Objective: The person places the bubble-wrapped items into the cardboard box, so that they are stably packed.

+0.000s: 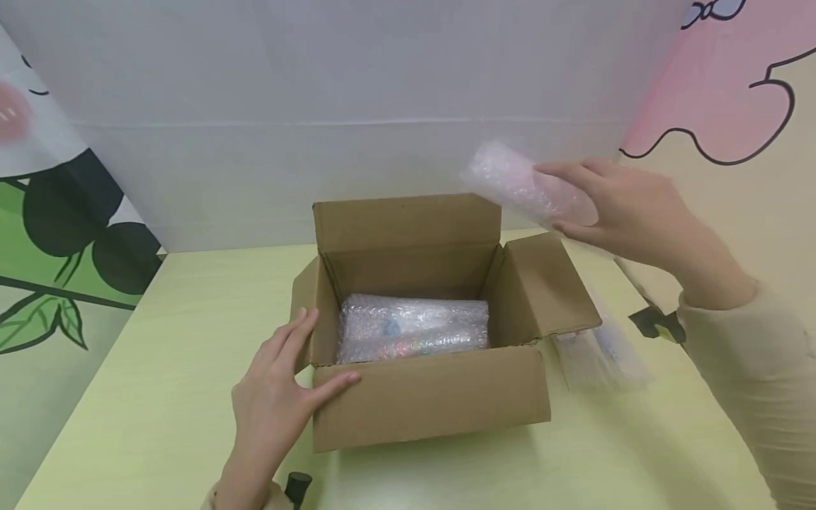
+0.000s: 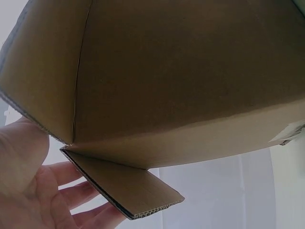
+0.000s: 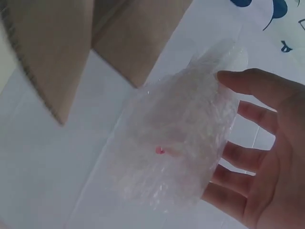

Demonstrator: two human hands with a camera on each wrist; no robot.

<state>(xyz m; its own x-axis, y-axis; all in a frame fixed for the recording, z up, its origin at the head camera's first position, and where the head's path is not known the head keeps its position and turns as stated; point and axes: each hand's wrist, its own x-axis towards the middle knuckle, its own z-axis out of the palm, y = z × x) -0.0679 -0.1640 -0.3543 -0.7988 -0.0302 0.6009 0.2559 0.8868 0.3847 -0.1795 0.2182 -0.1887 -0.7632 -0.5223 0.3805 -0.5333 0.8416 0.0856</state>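
An open cardboard box (image 1: 433,397) stands on the table with its flaps spread outward. Inside it lie bubble-wrapped packages (image 1: 414,319), one with red and green showing through. My left hand (image 1: 270,393) holds the box's near left corner, its thumb on the front flap and its fingers by the left flap (image 2: 124,183). Up above the right flap, my right hand (image 1: 637,209) grips a bubble-wrapped bundle (image 1: 523,184) with a pinkish content. In the right wrist view, a small red spot shows through that bundle (image 3: 176,129); what it contains is unclear.
Clear plastic packaging (image 1: 602,354) lies on the table to the right, partly under the right flap. A black object (image 1: 656,324) sits at the table's right edge, and a small black piece (image 1: 297,487) is near my left wrist. A pale curtain (image 1: 382,127) hangs behind.
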